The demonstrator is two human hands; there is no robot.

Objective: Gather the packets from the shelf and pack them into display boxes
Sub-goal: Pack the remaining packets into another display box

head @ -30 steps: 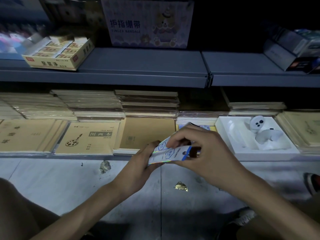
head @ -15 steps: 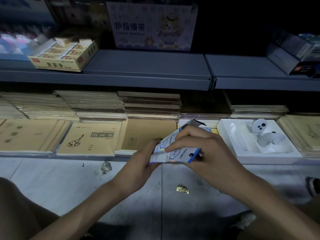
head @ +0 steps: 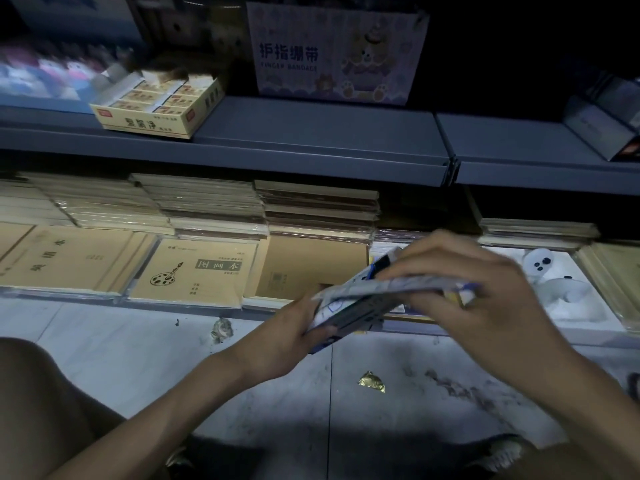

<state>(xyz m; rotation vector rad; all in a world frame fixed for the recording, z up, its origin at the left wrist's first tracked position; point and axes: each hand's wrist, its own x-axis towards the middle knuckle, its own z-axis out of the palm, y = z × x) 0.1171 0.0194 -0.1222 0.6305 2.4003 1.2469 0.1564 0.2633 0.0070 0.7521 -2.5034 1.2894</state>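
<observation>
Gripping box (head: 360, 313) w/ left hand (head: 291, 330), pinching packet (head: 408, 285) w/ right hand (head: 485, 289) at its mouth. Mid-pack, not yet in; most prob. still ahead.

The right hand (head: 485, 292) shifted rightward, pinching a flat packet (head: 398, 285) above the display box (head: 360, 311), which the left hand (head: 287, 330) tipped steeper.

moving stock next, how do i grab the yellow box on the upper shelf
Take the yellow box by its two short ends, coming from the front of the shelf. Its top is open with small packs showing and a flap stands up behind, so a grip from above would likely crush them.
</observation>
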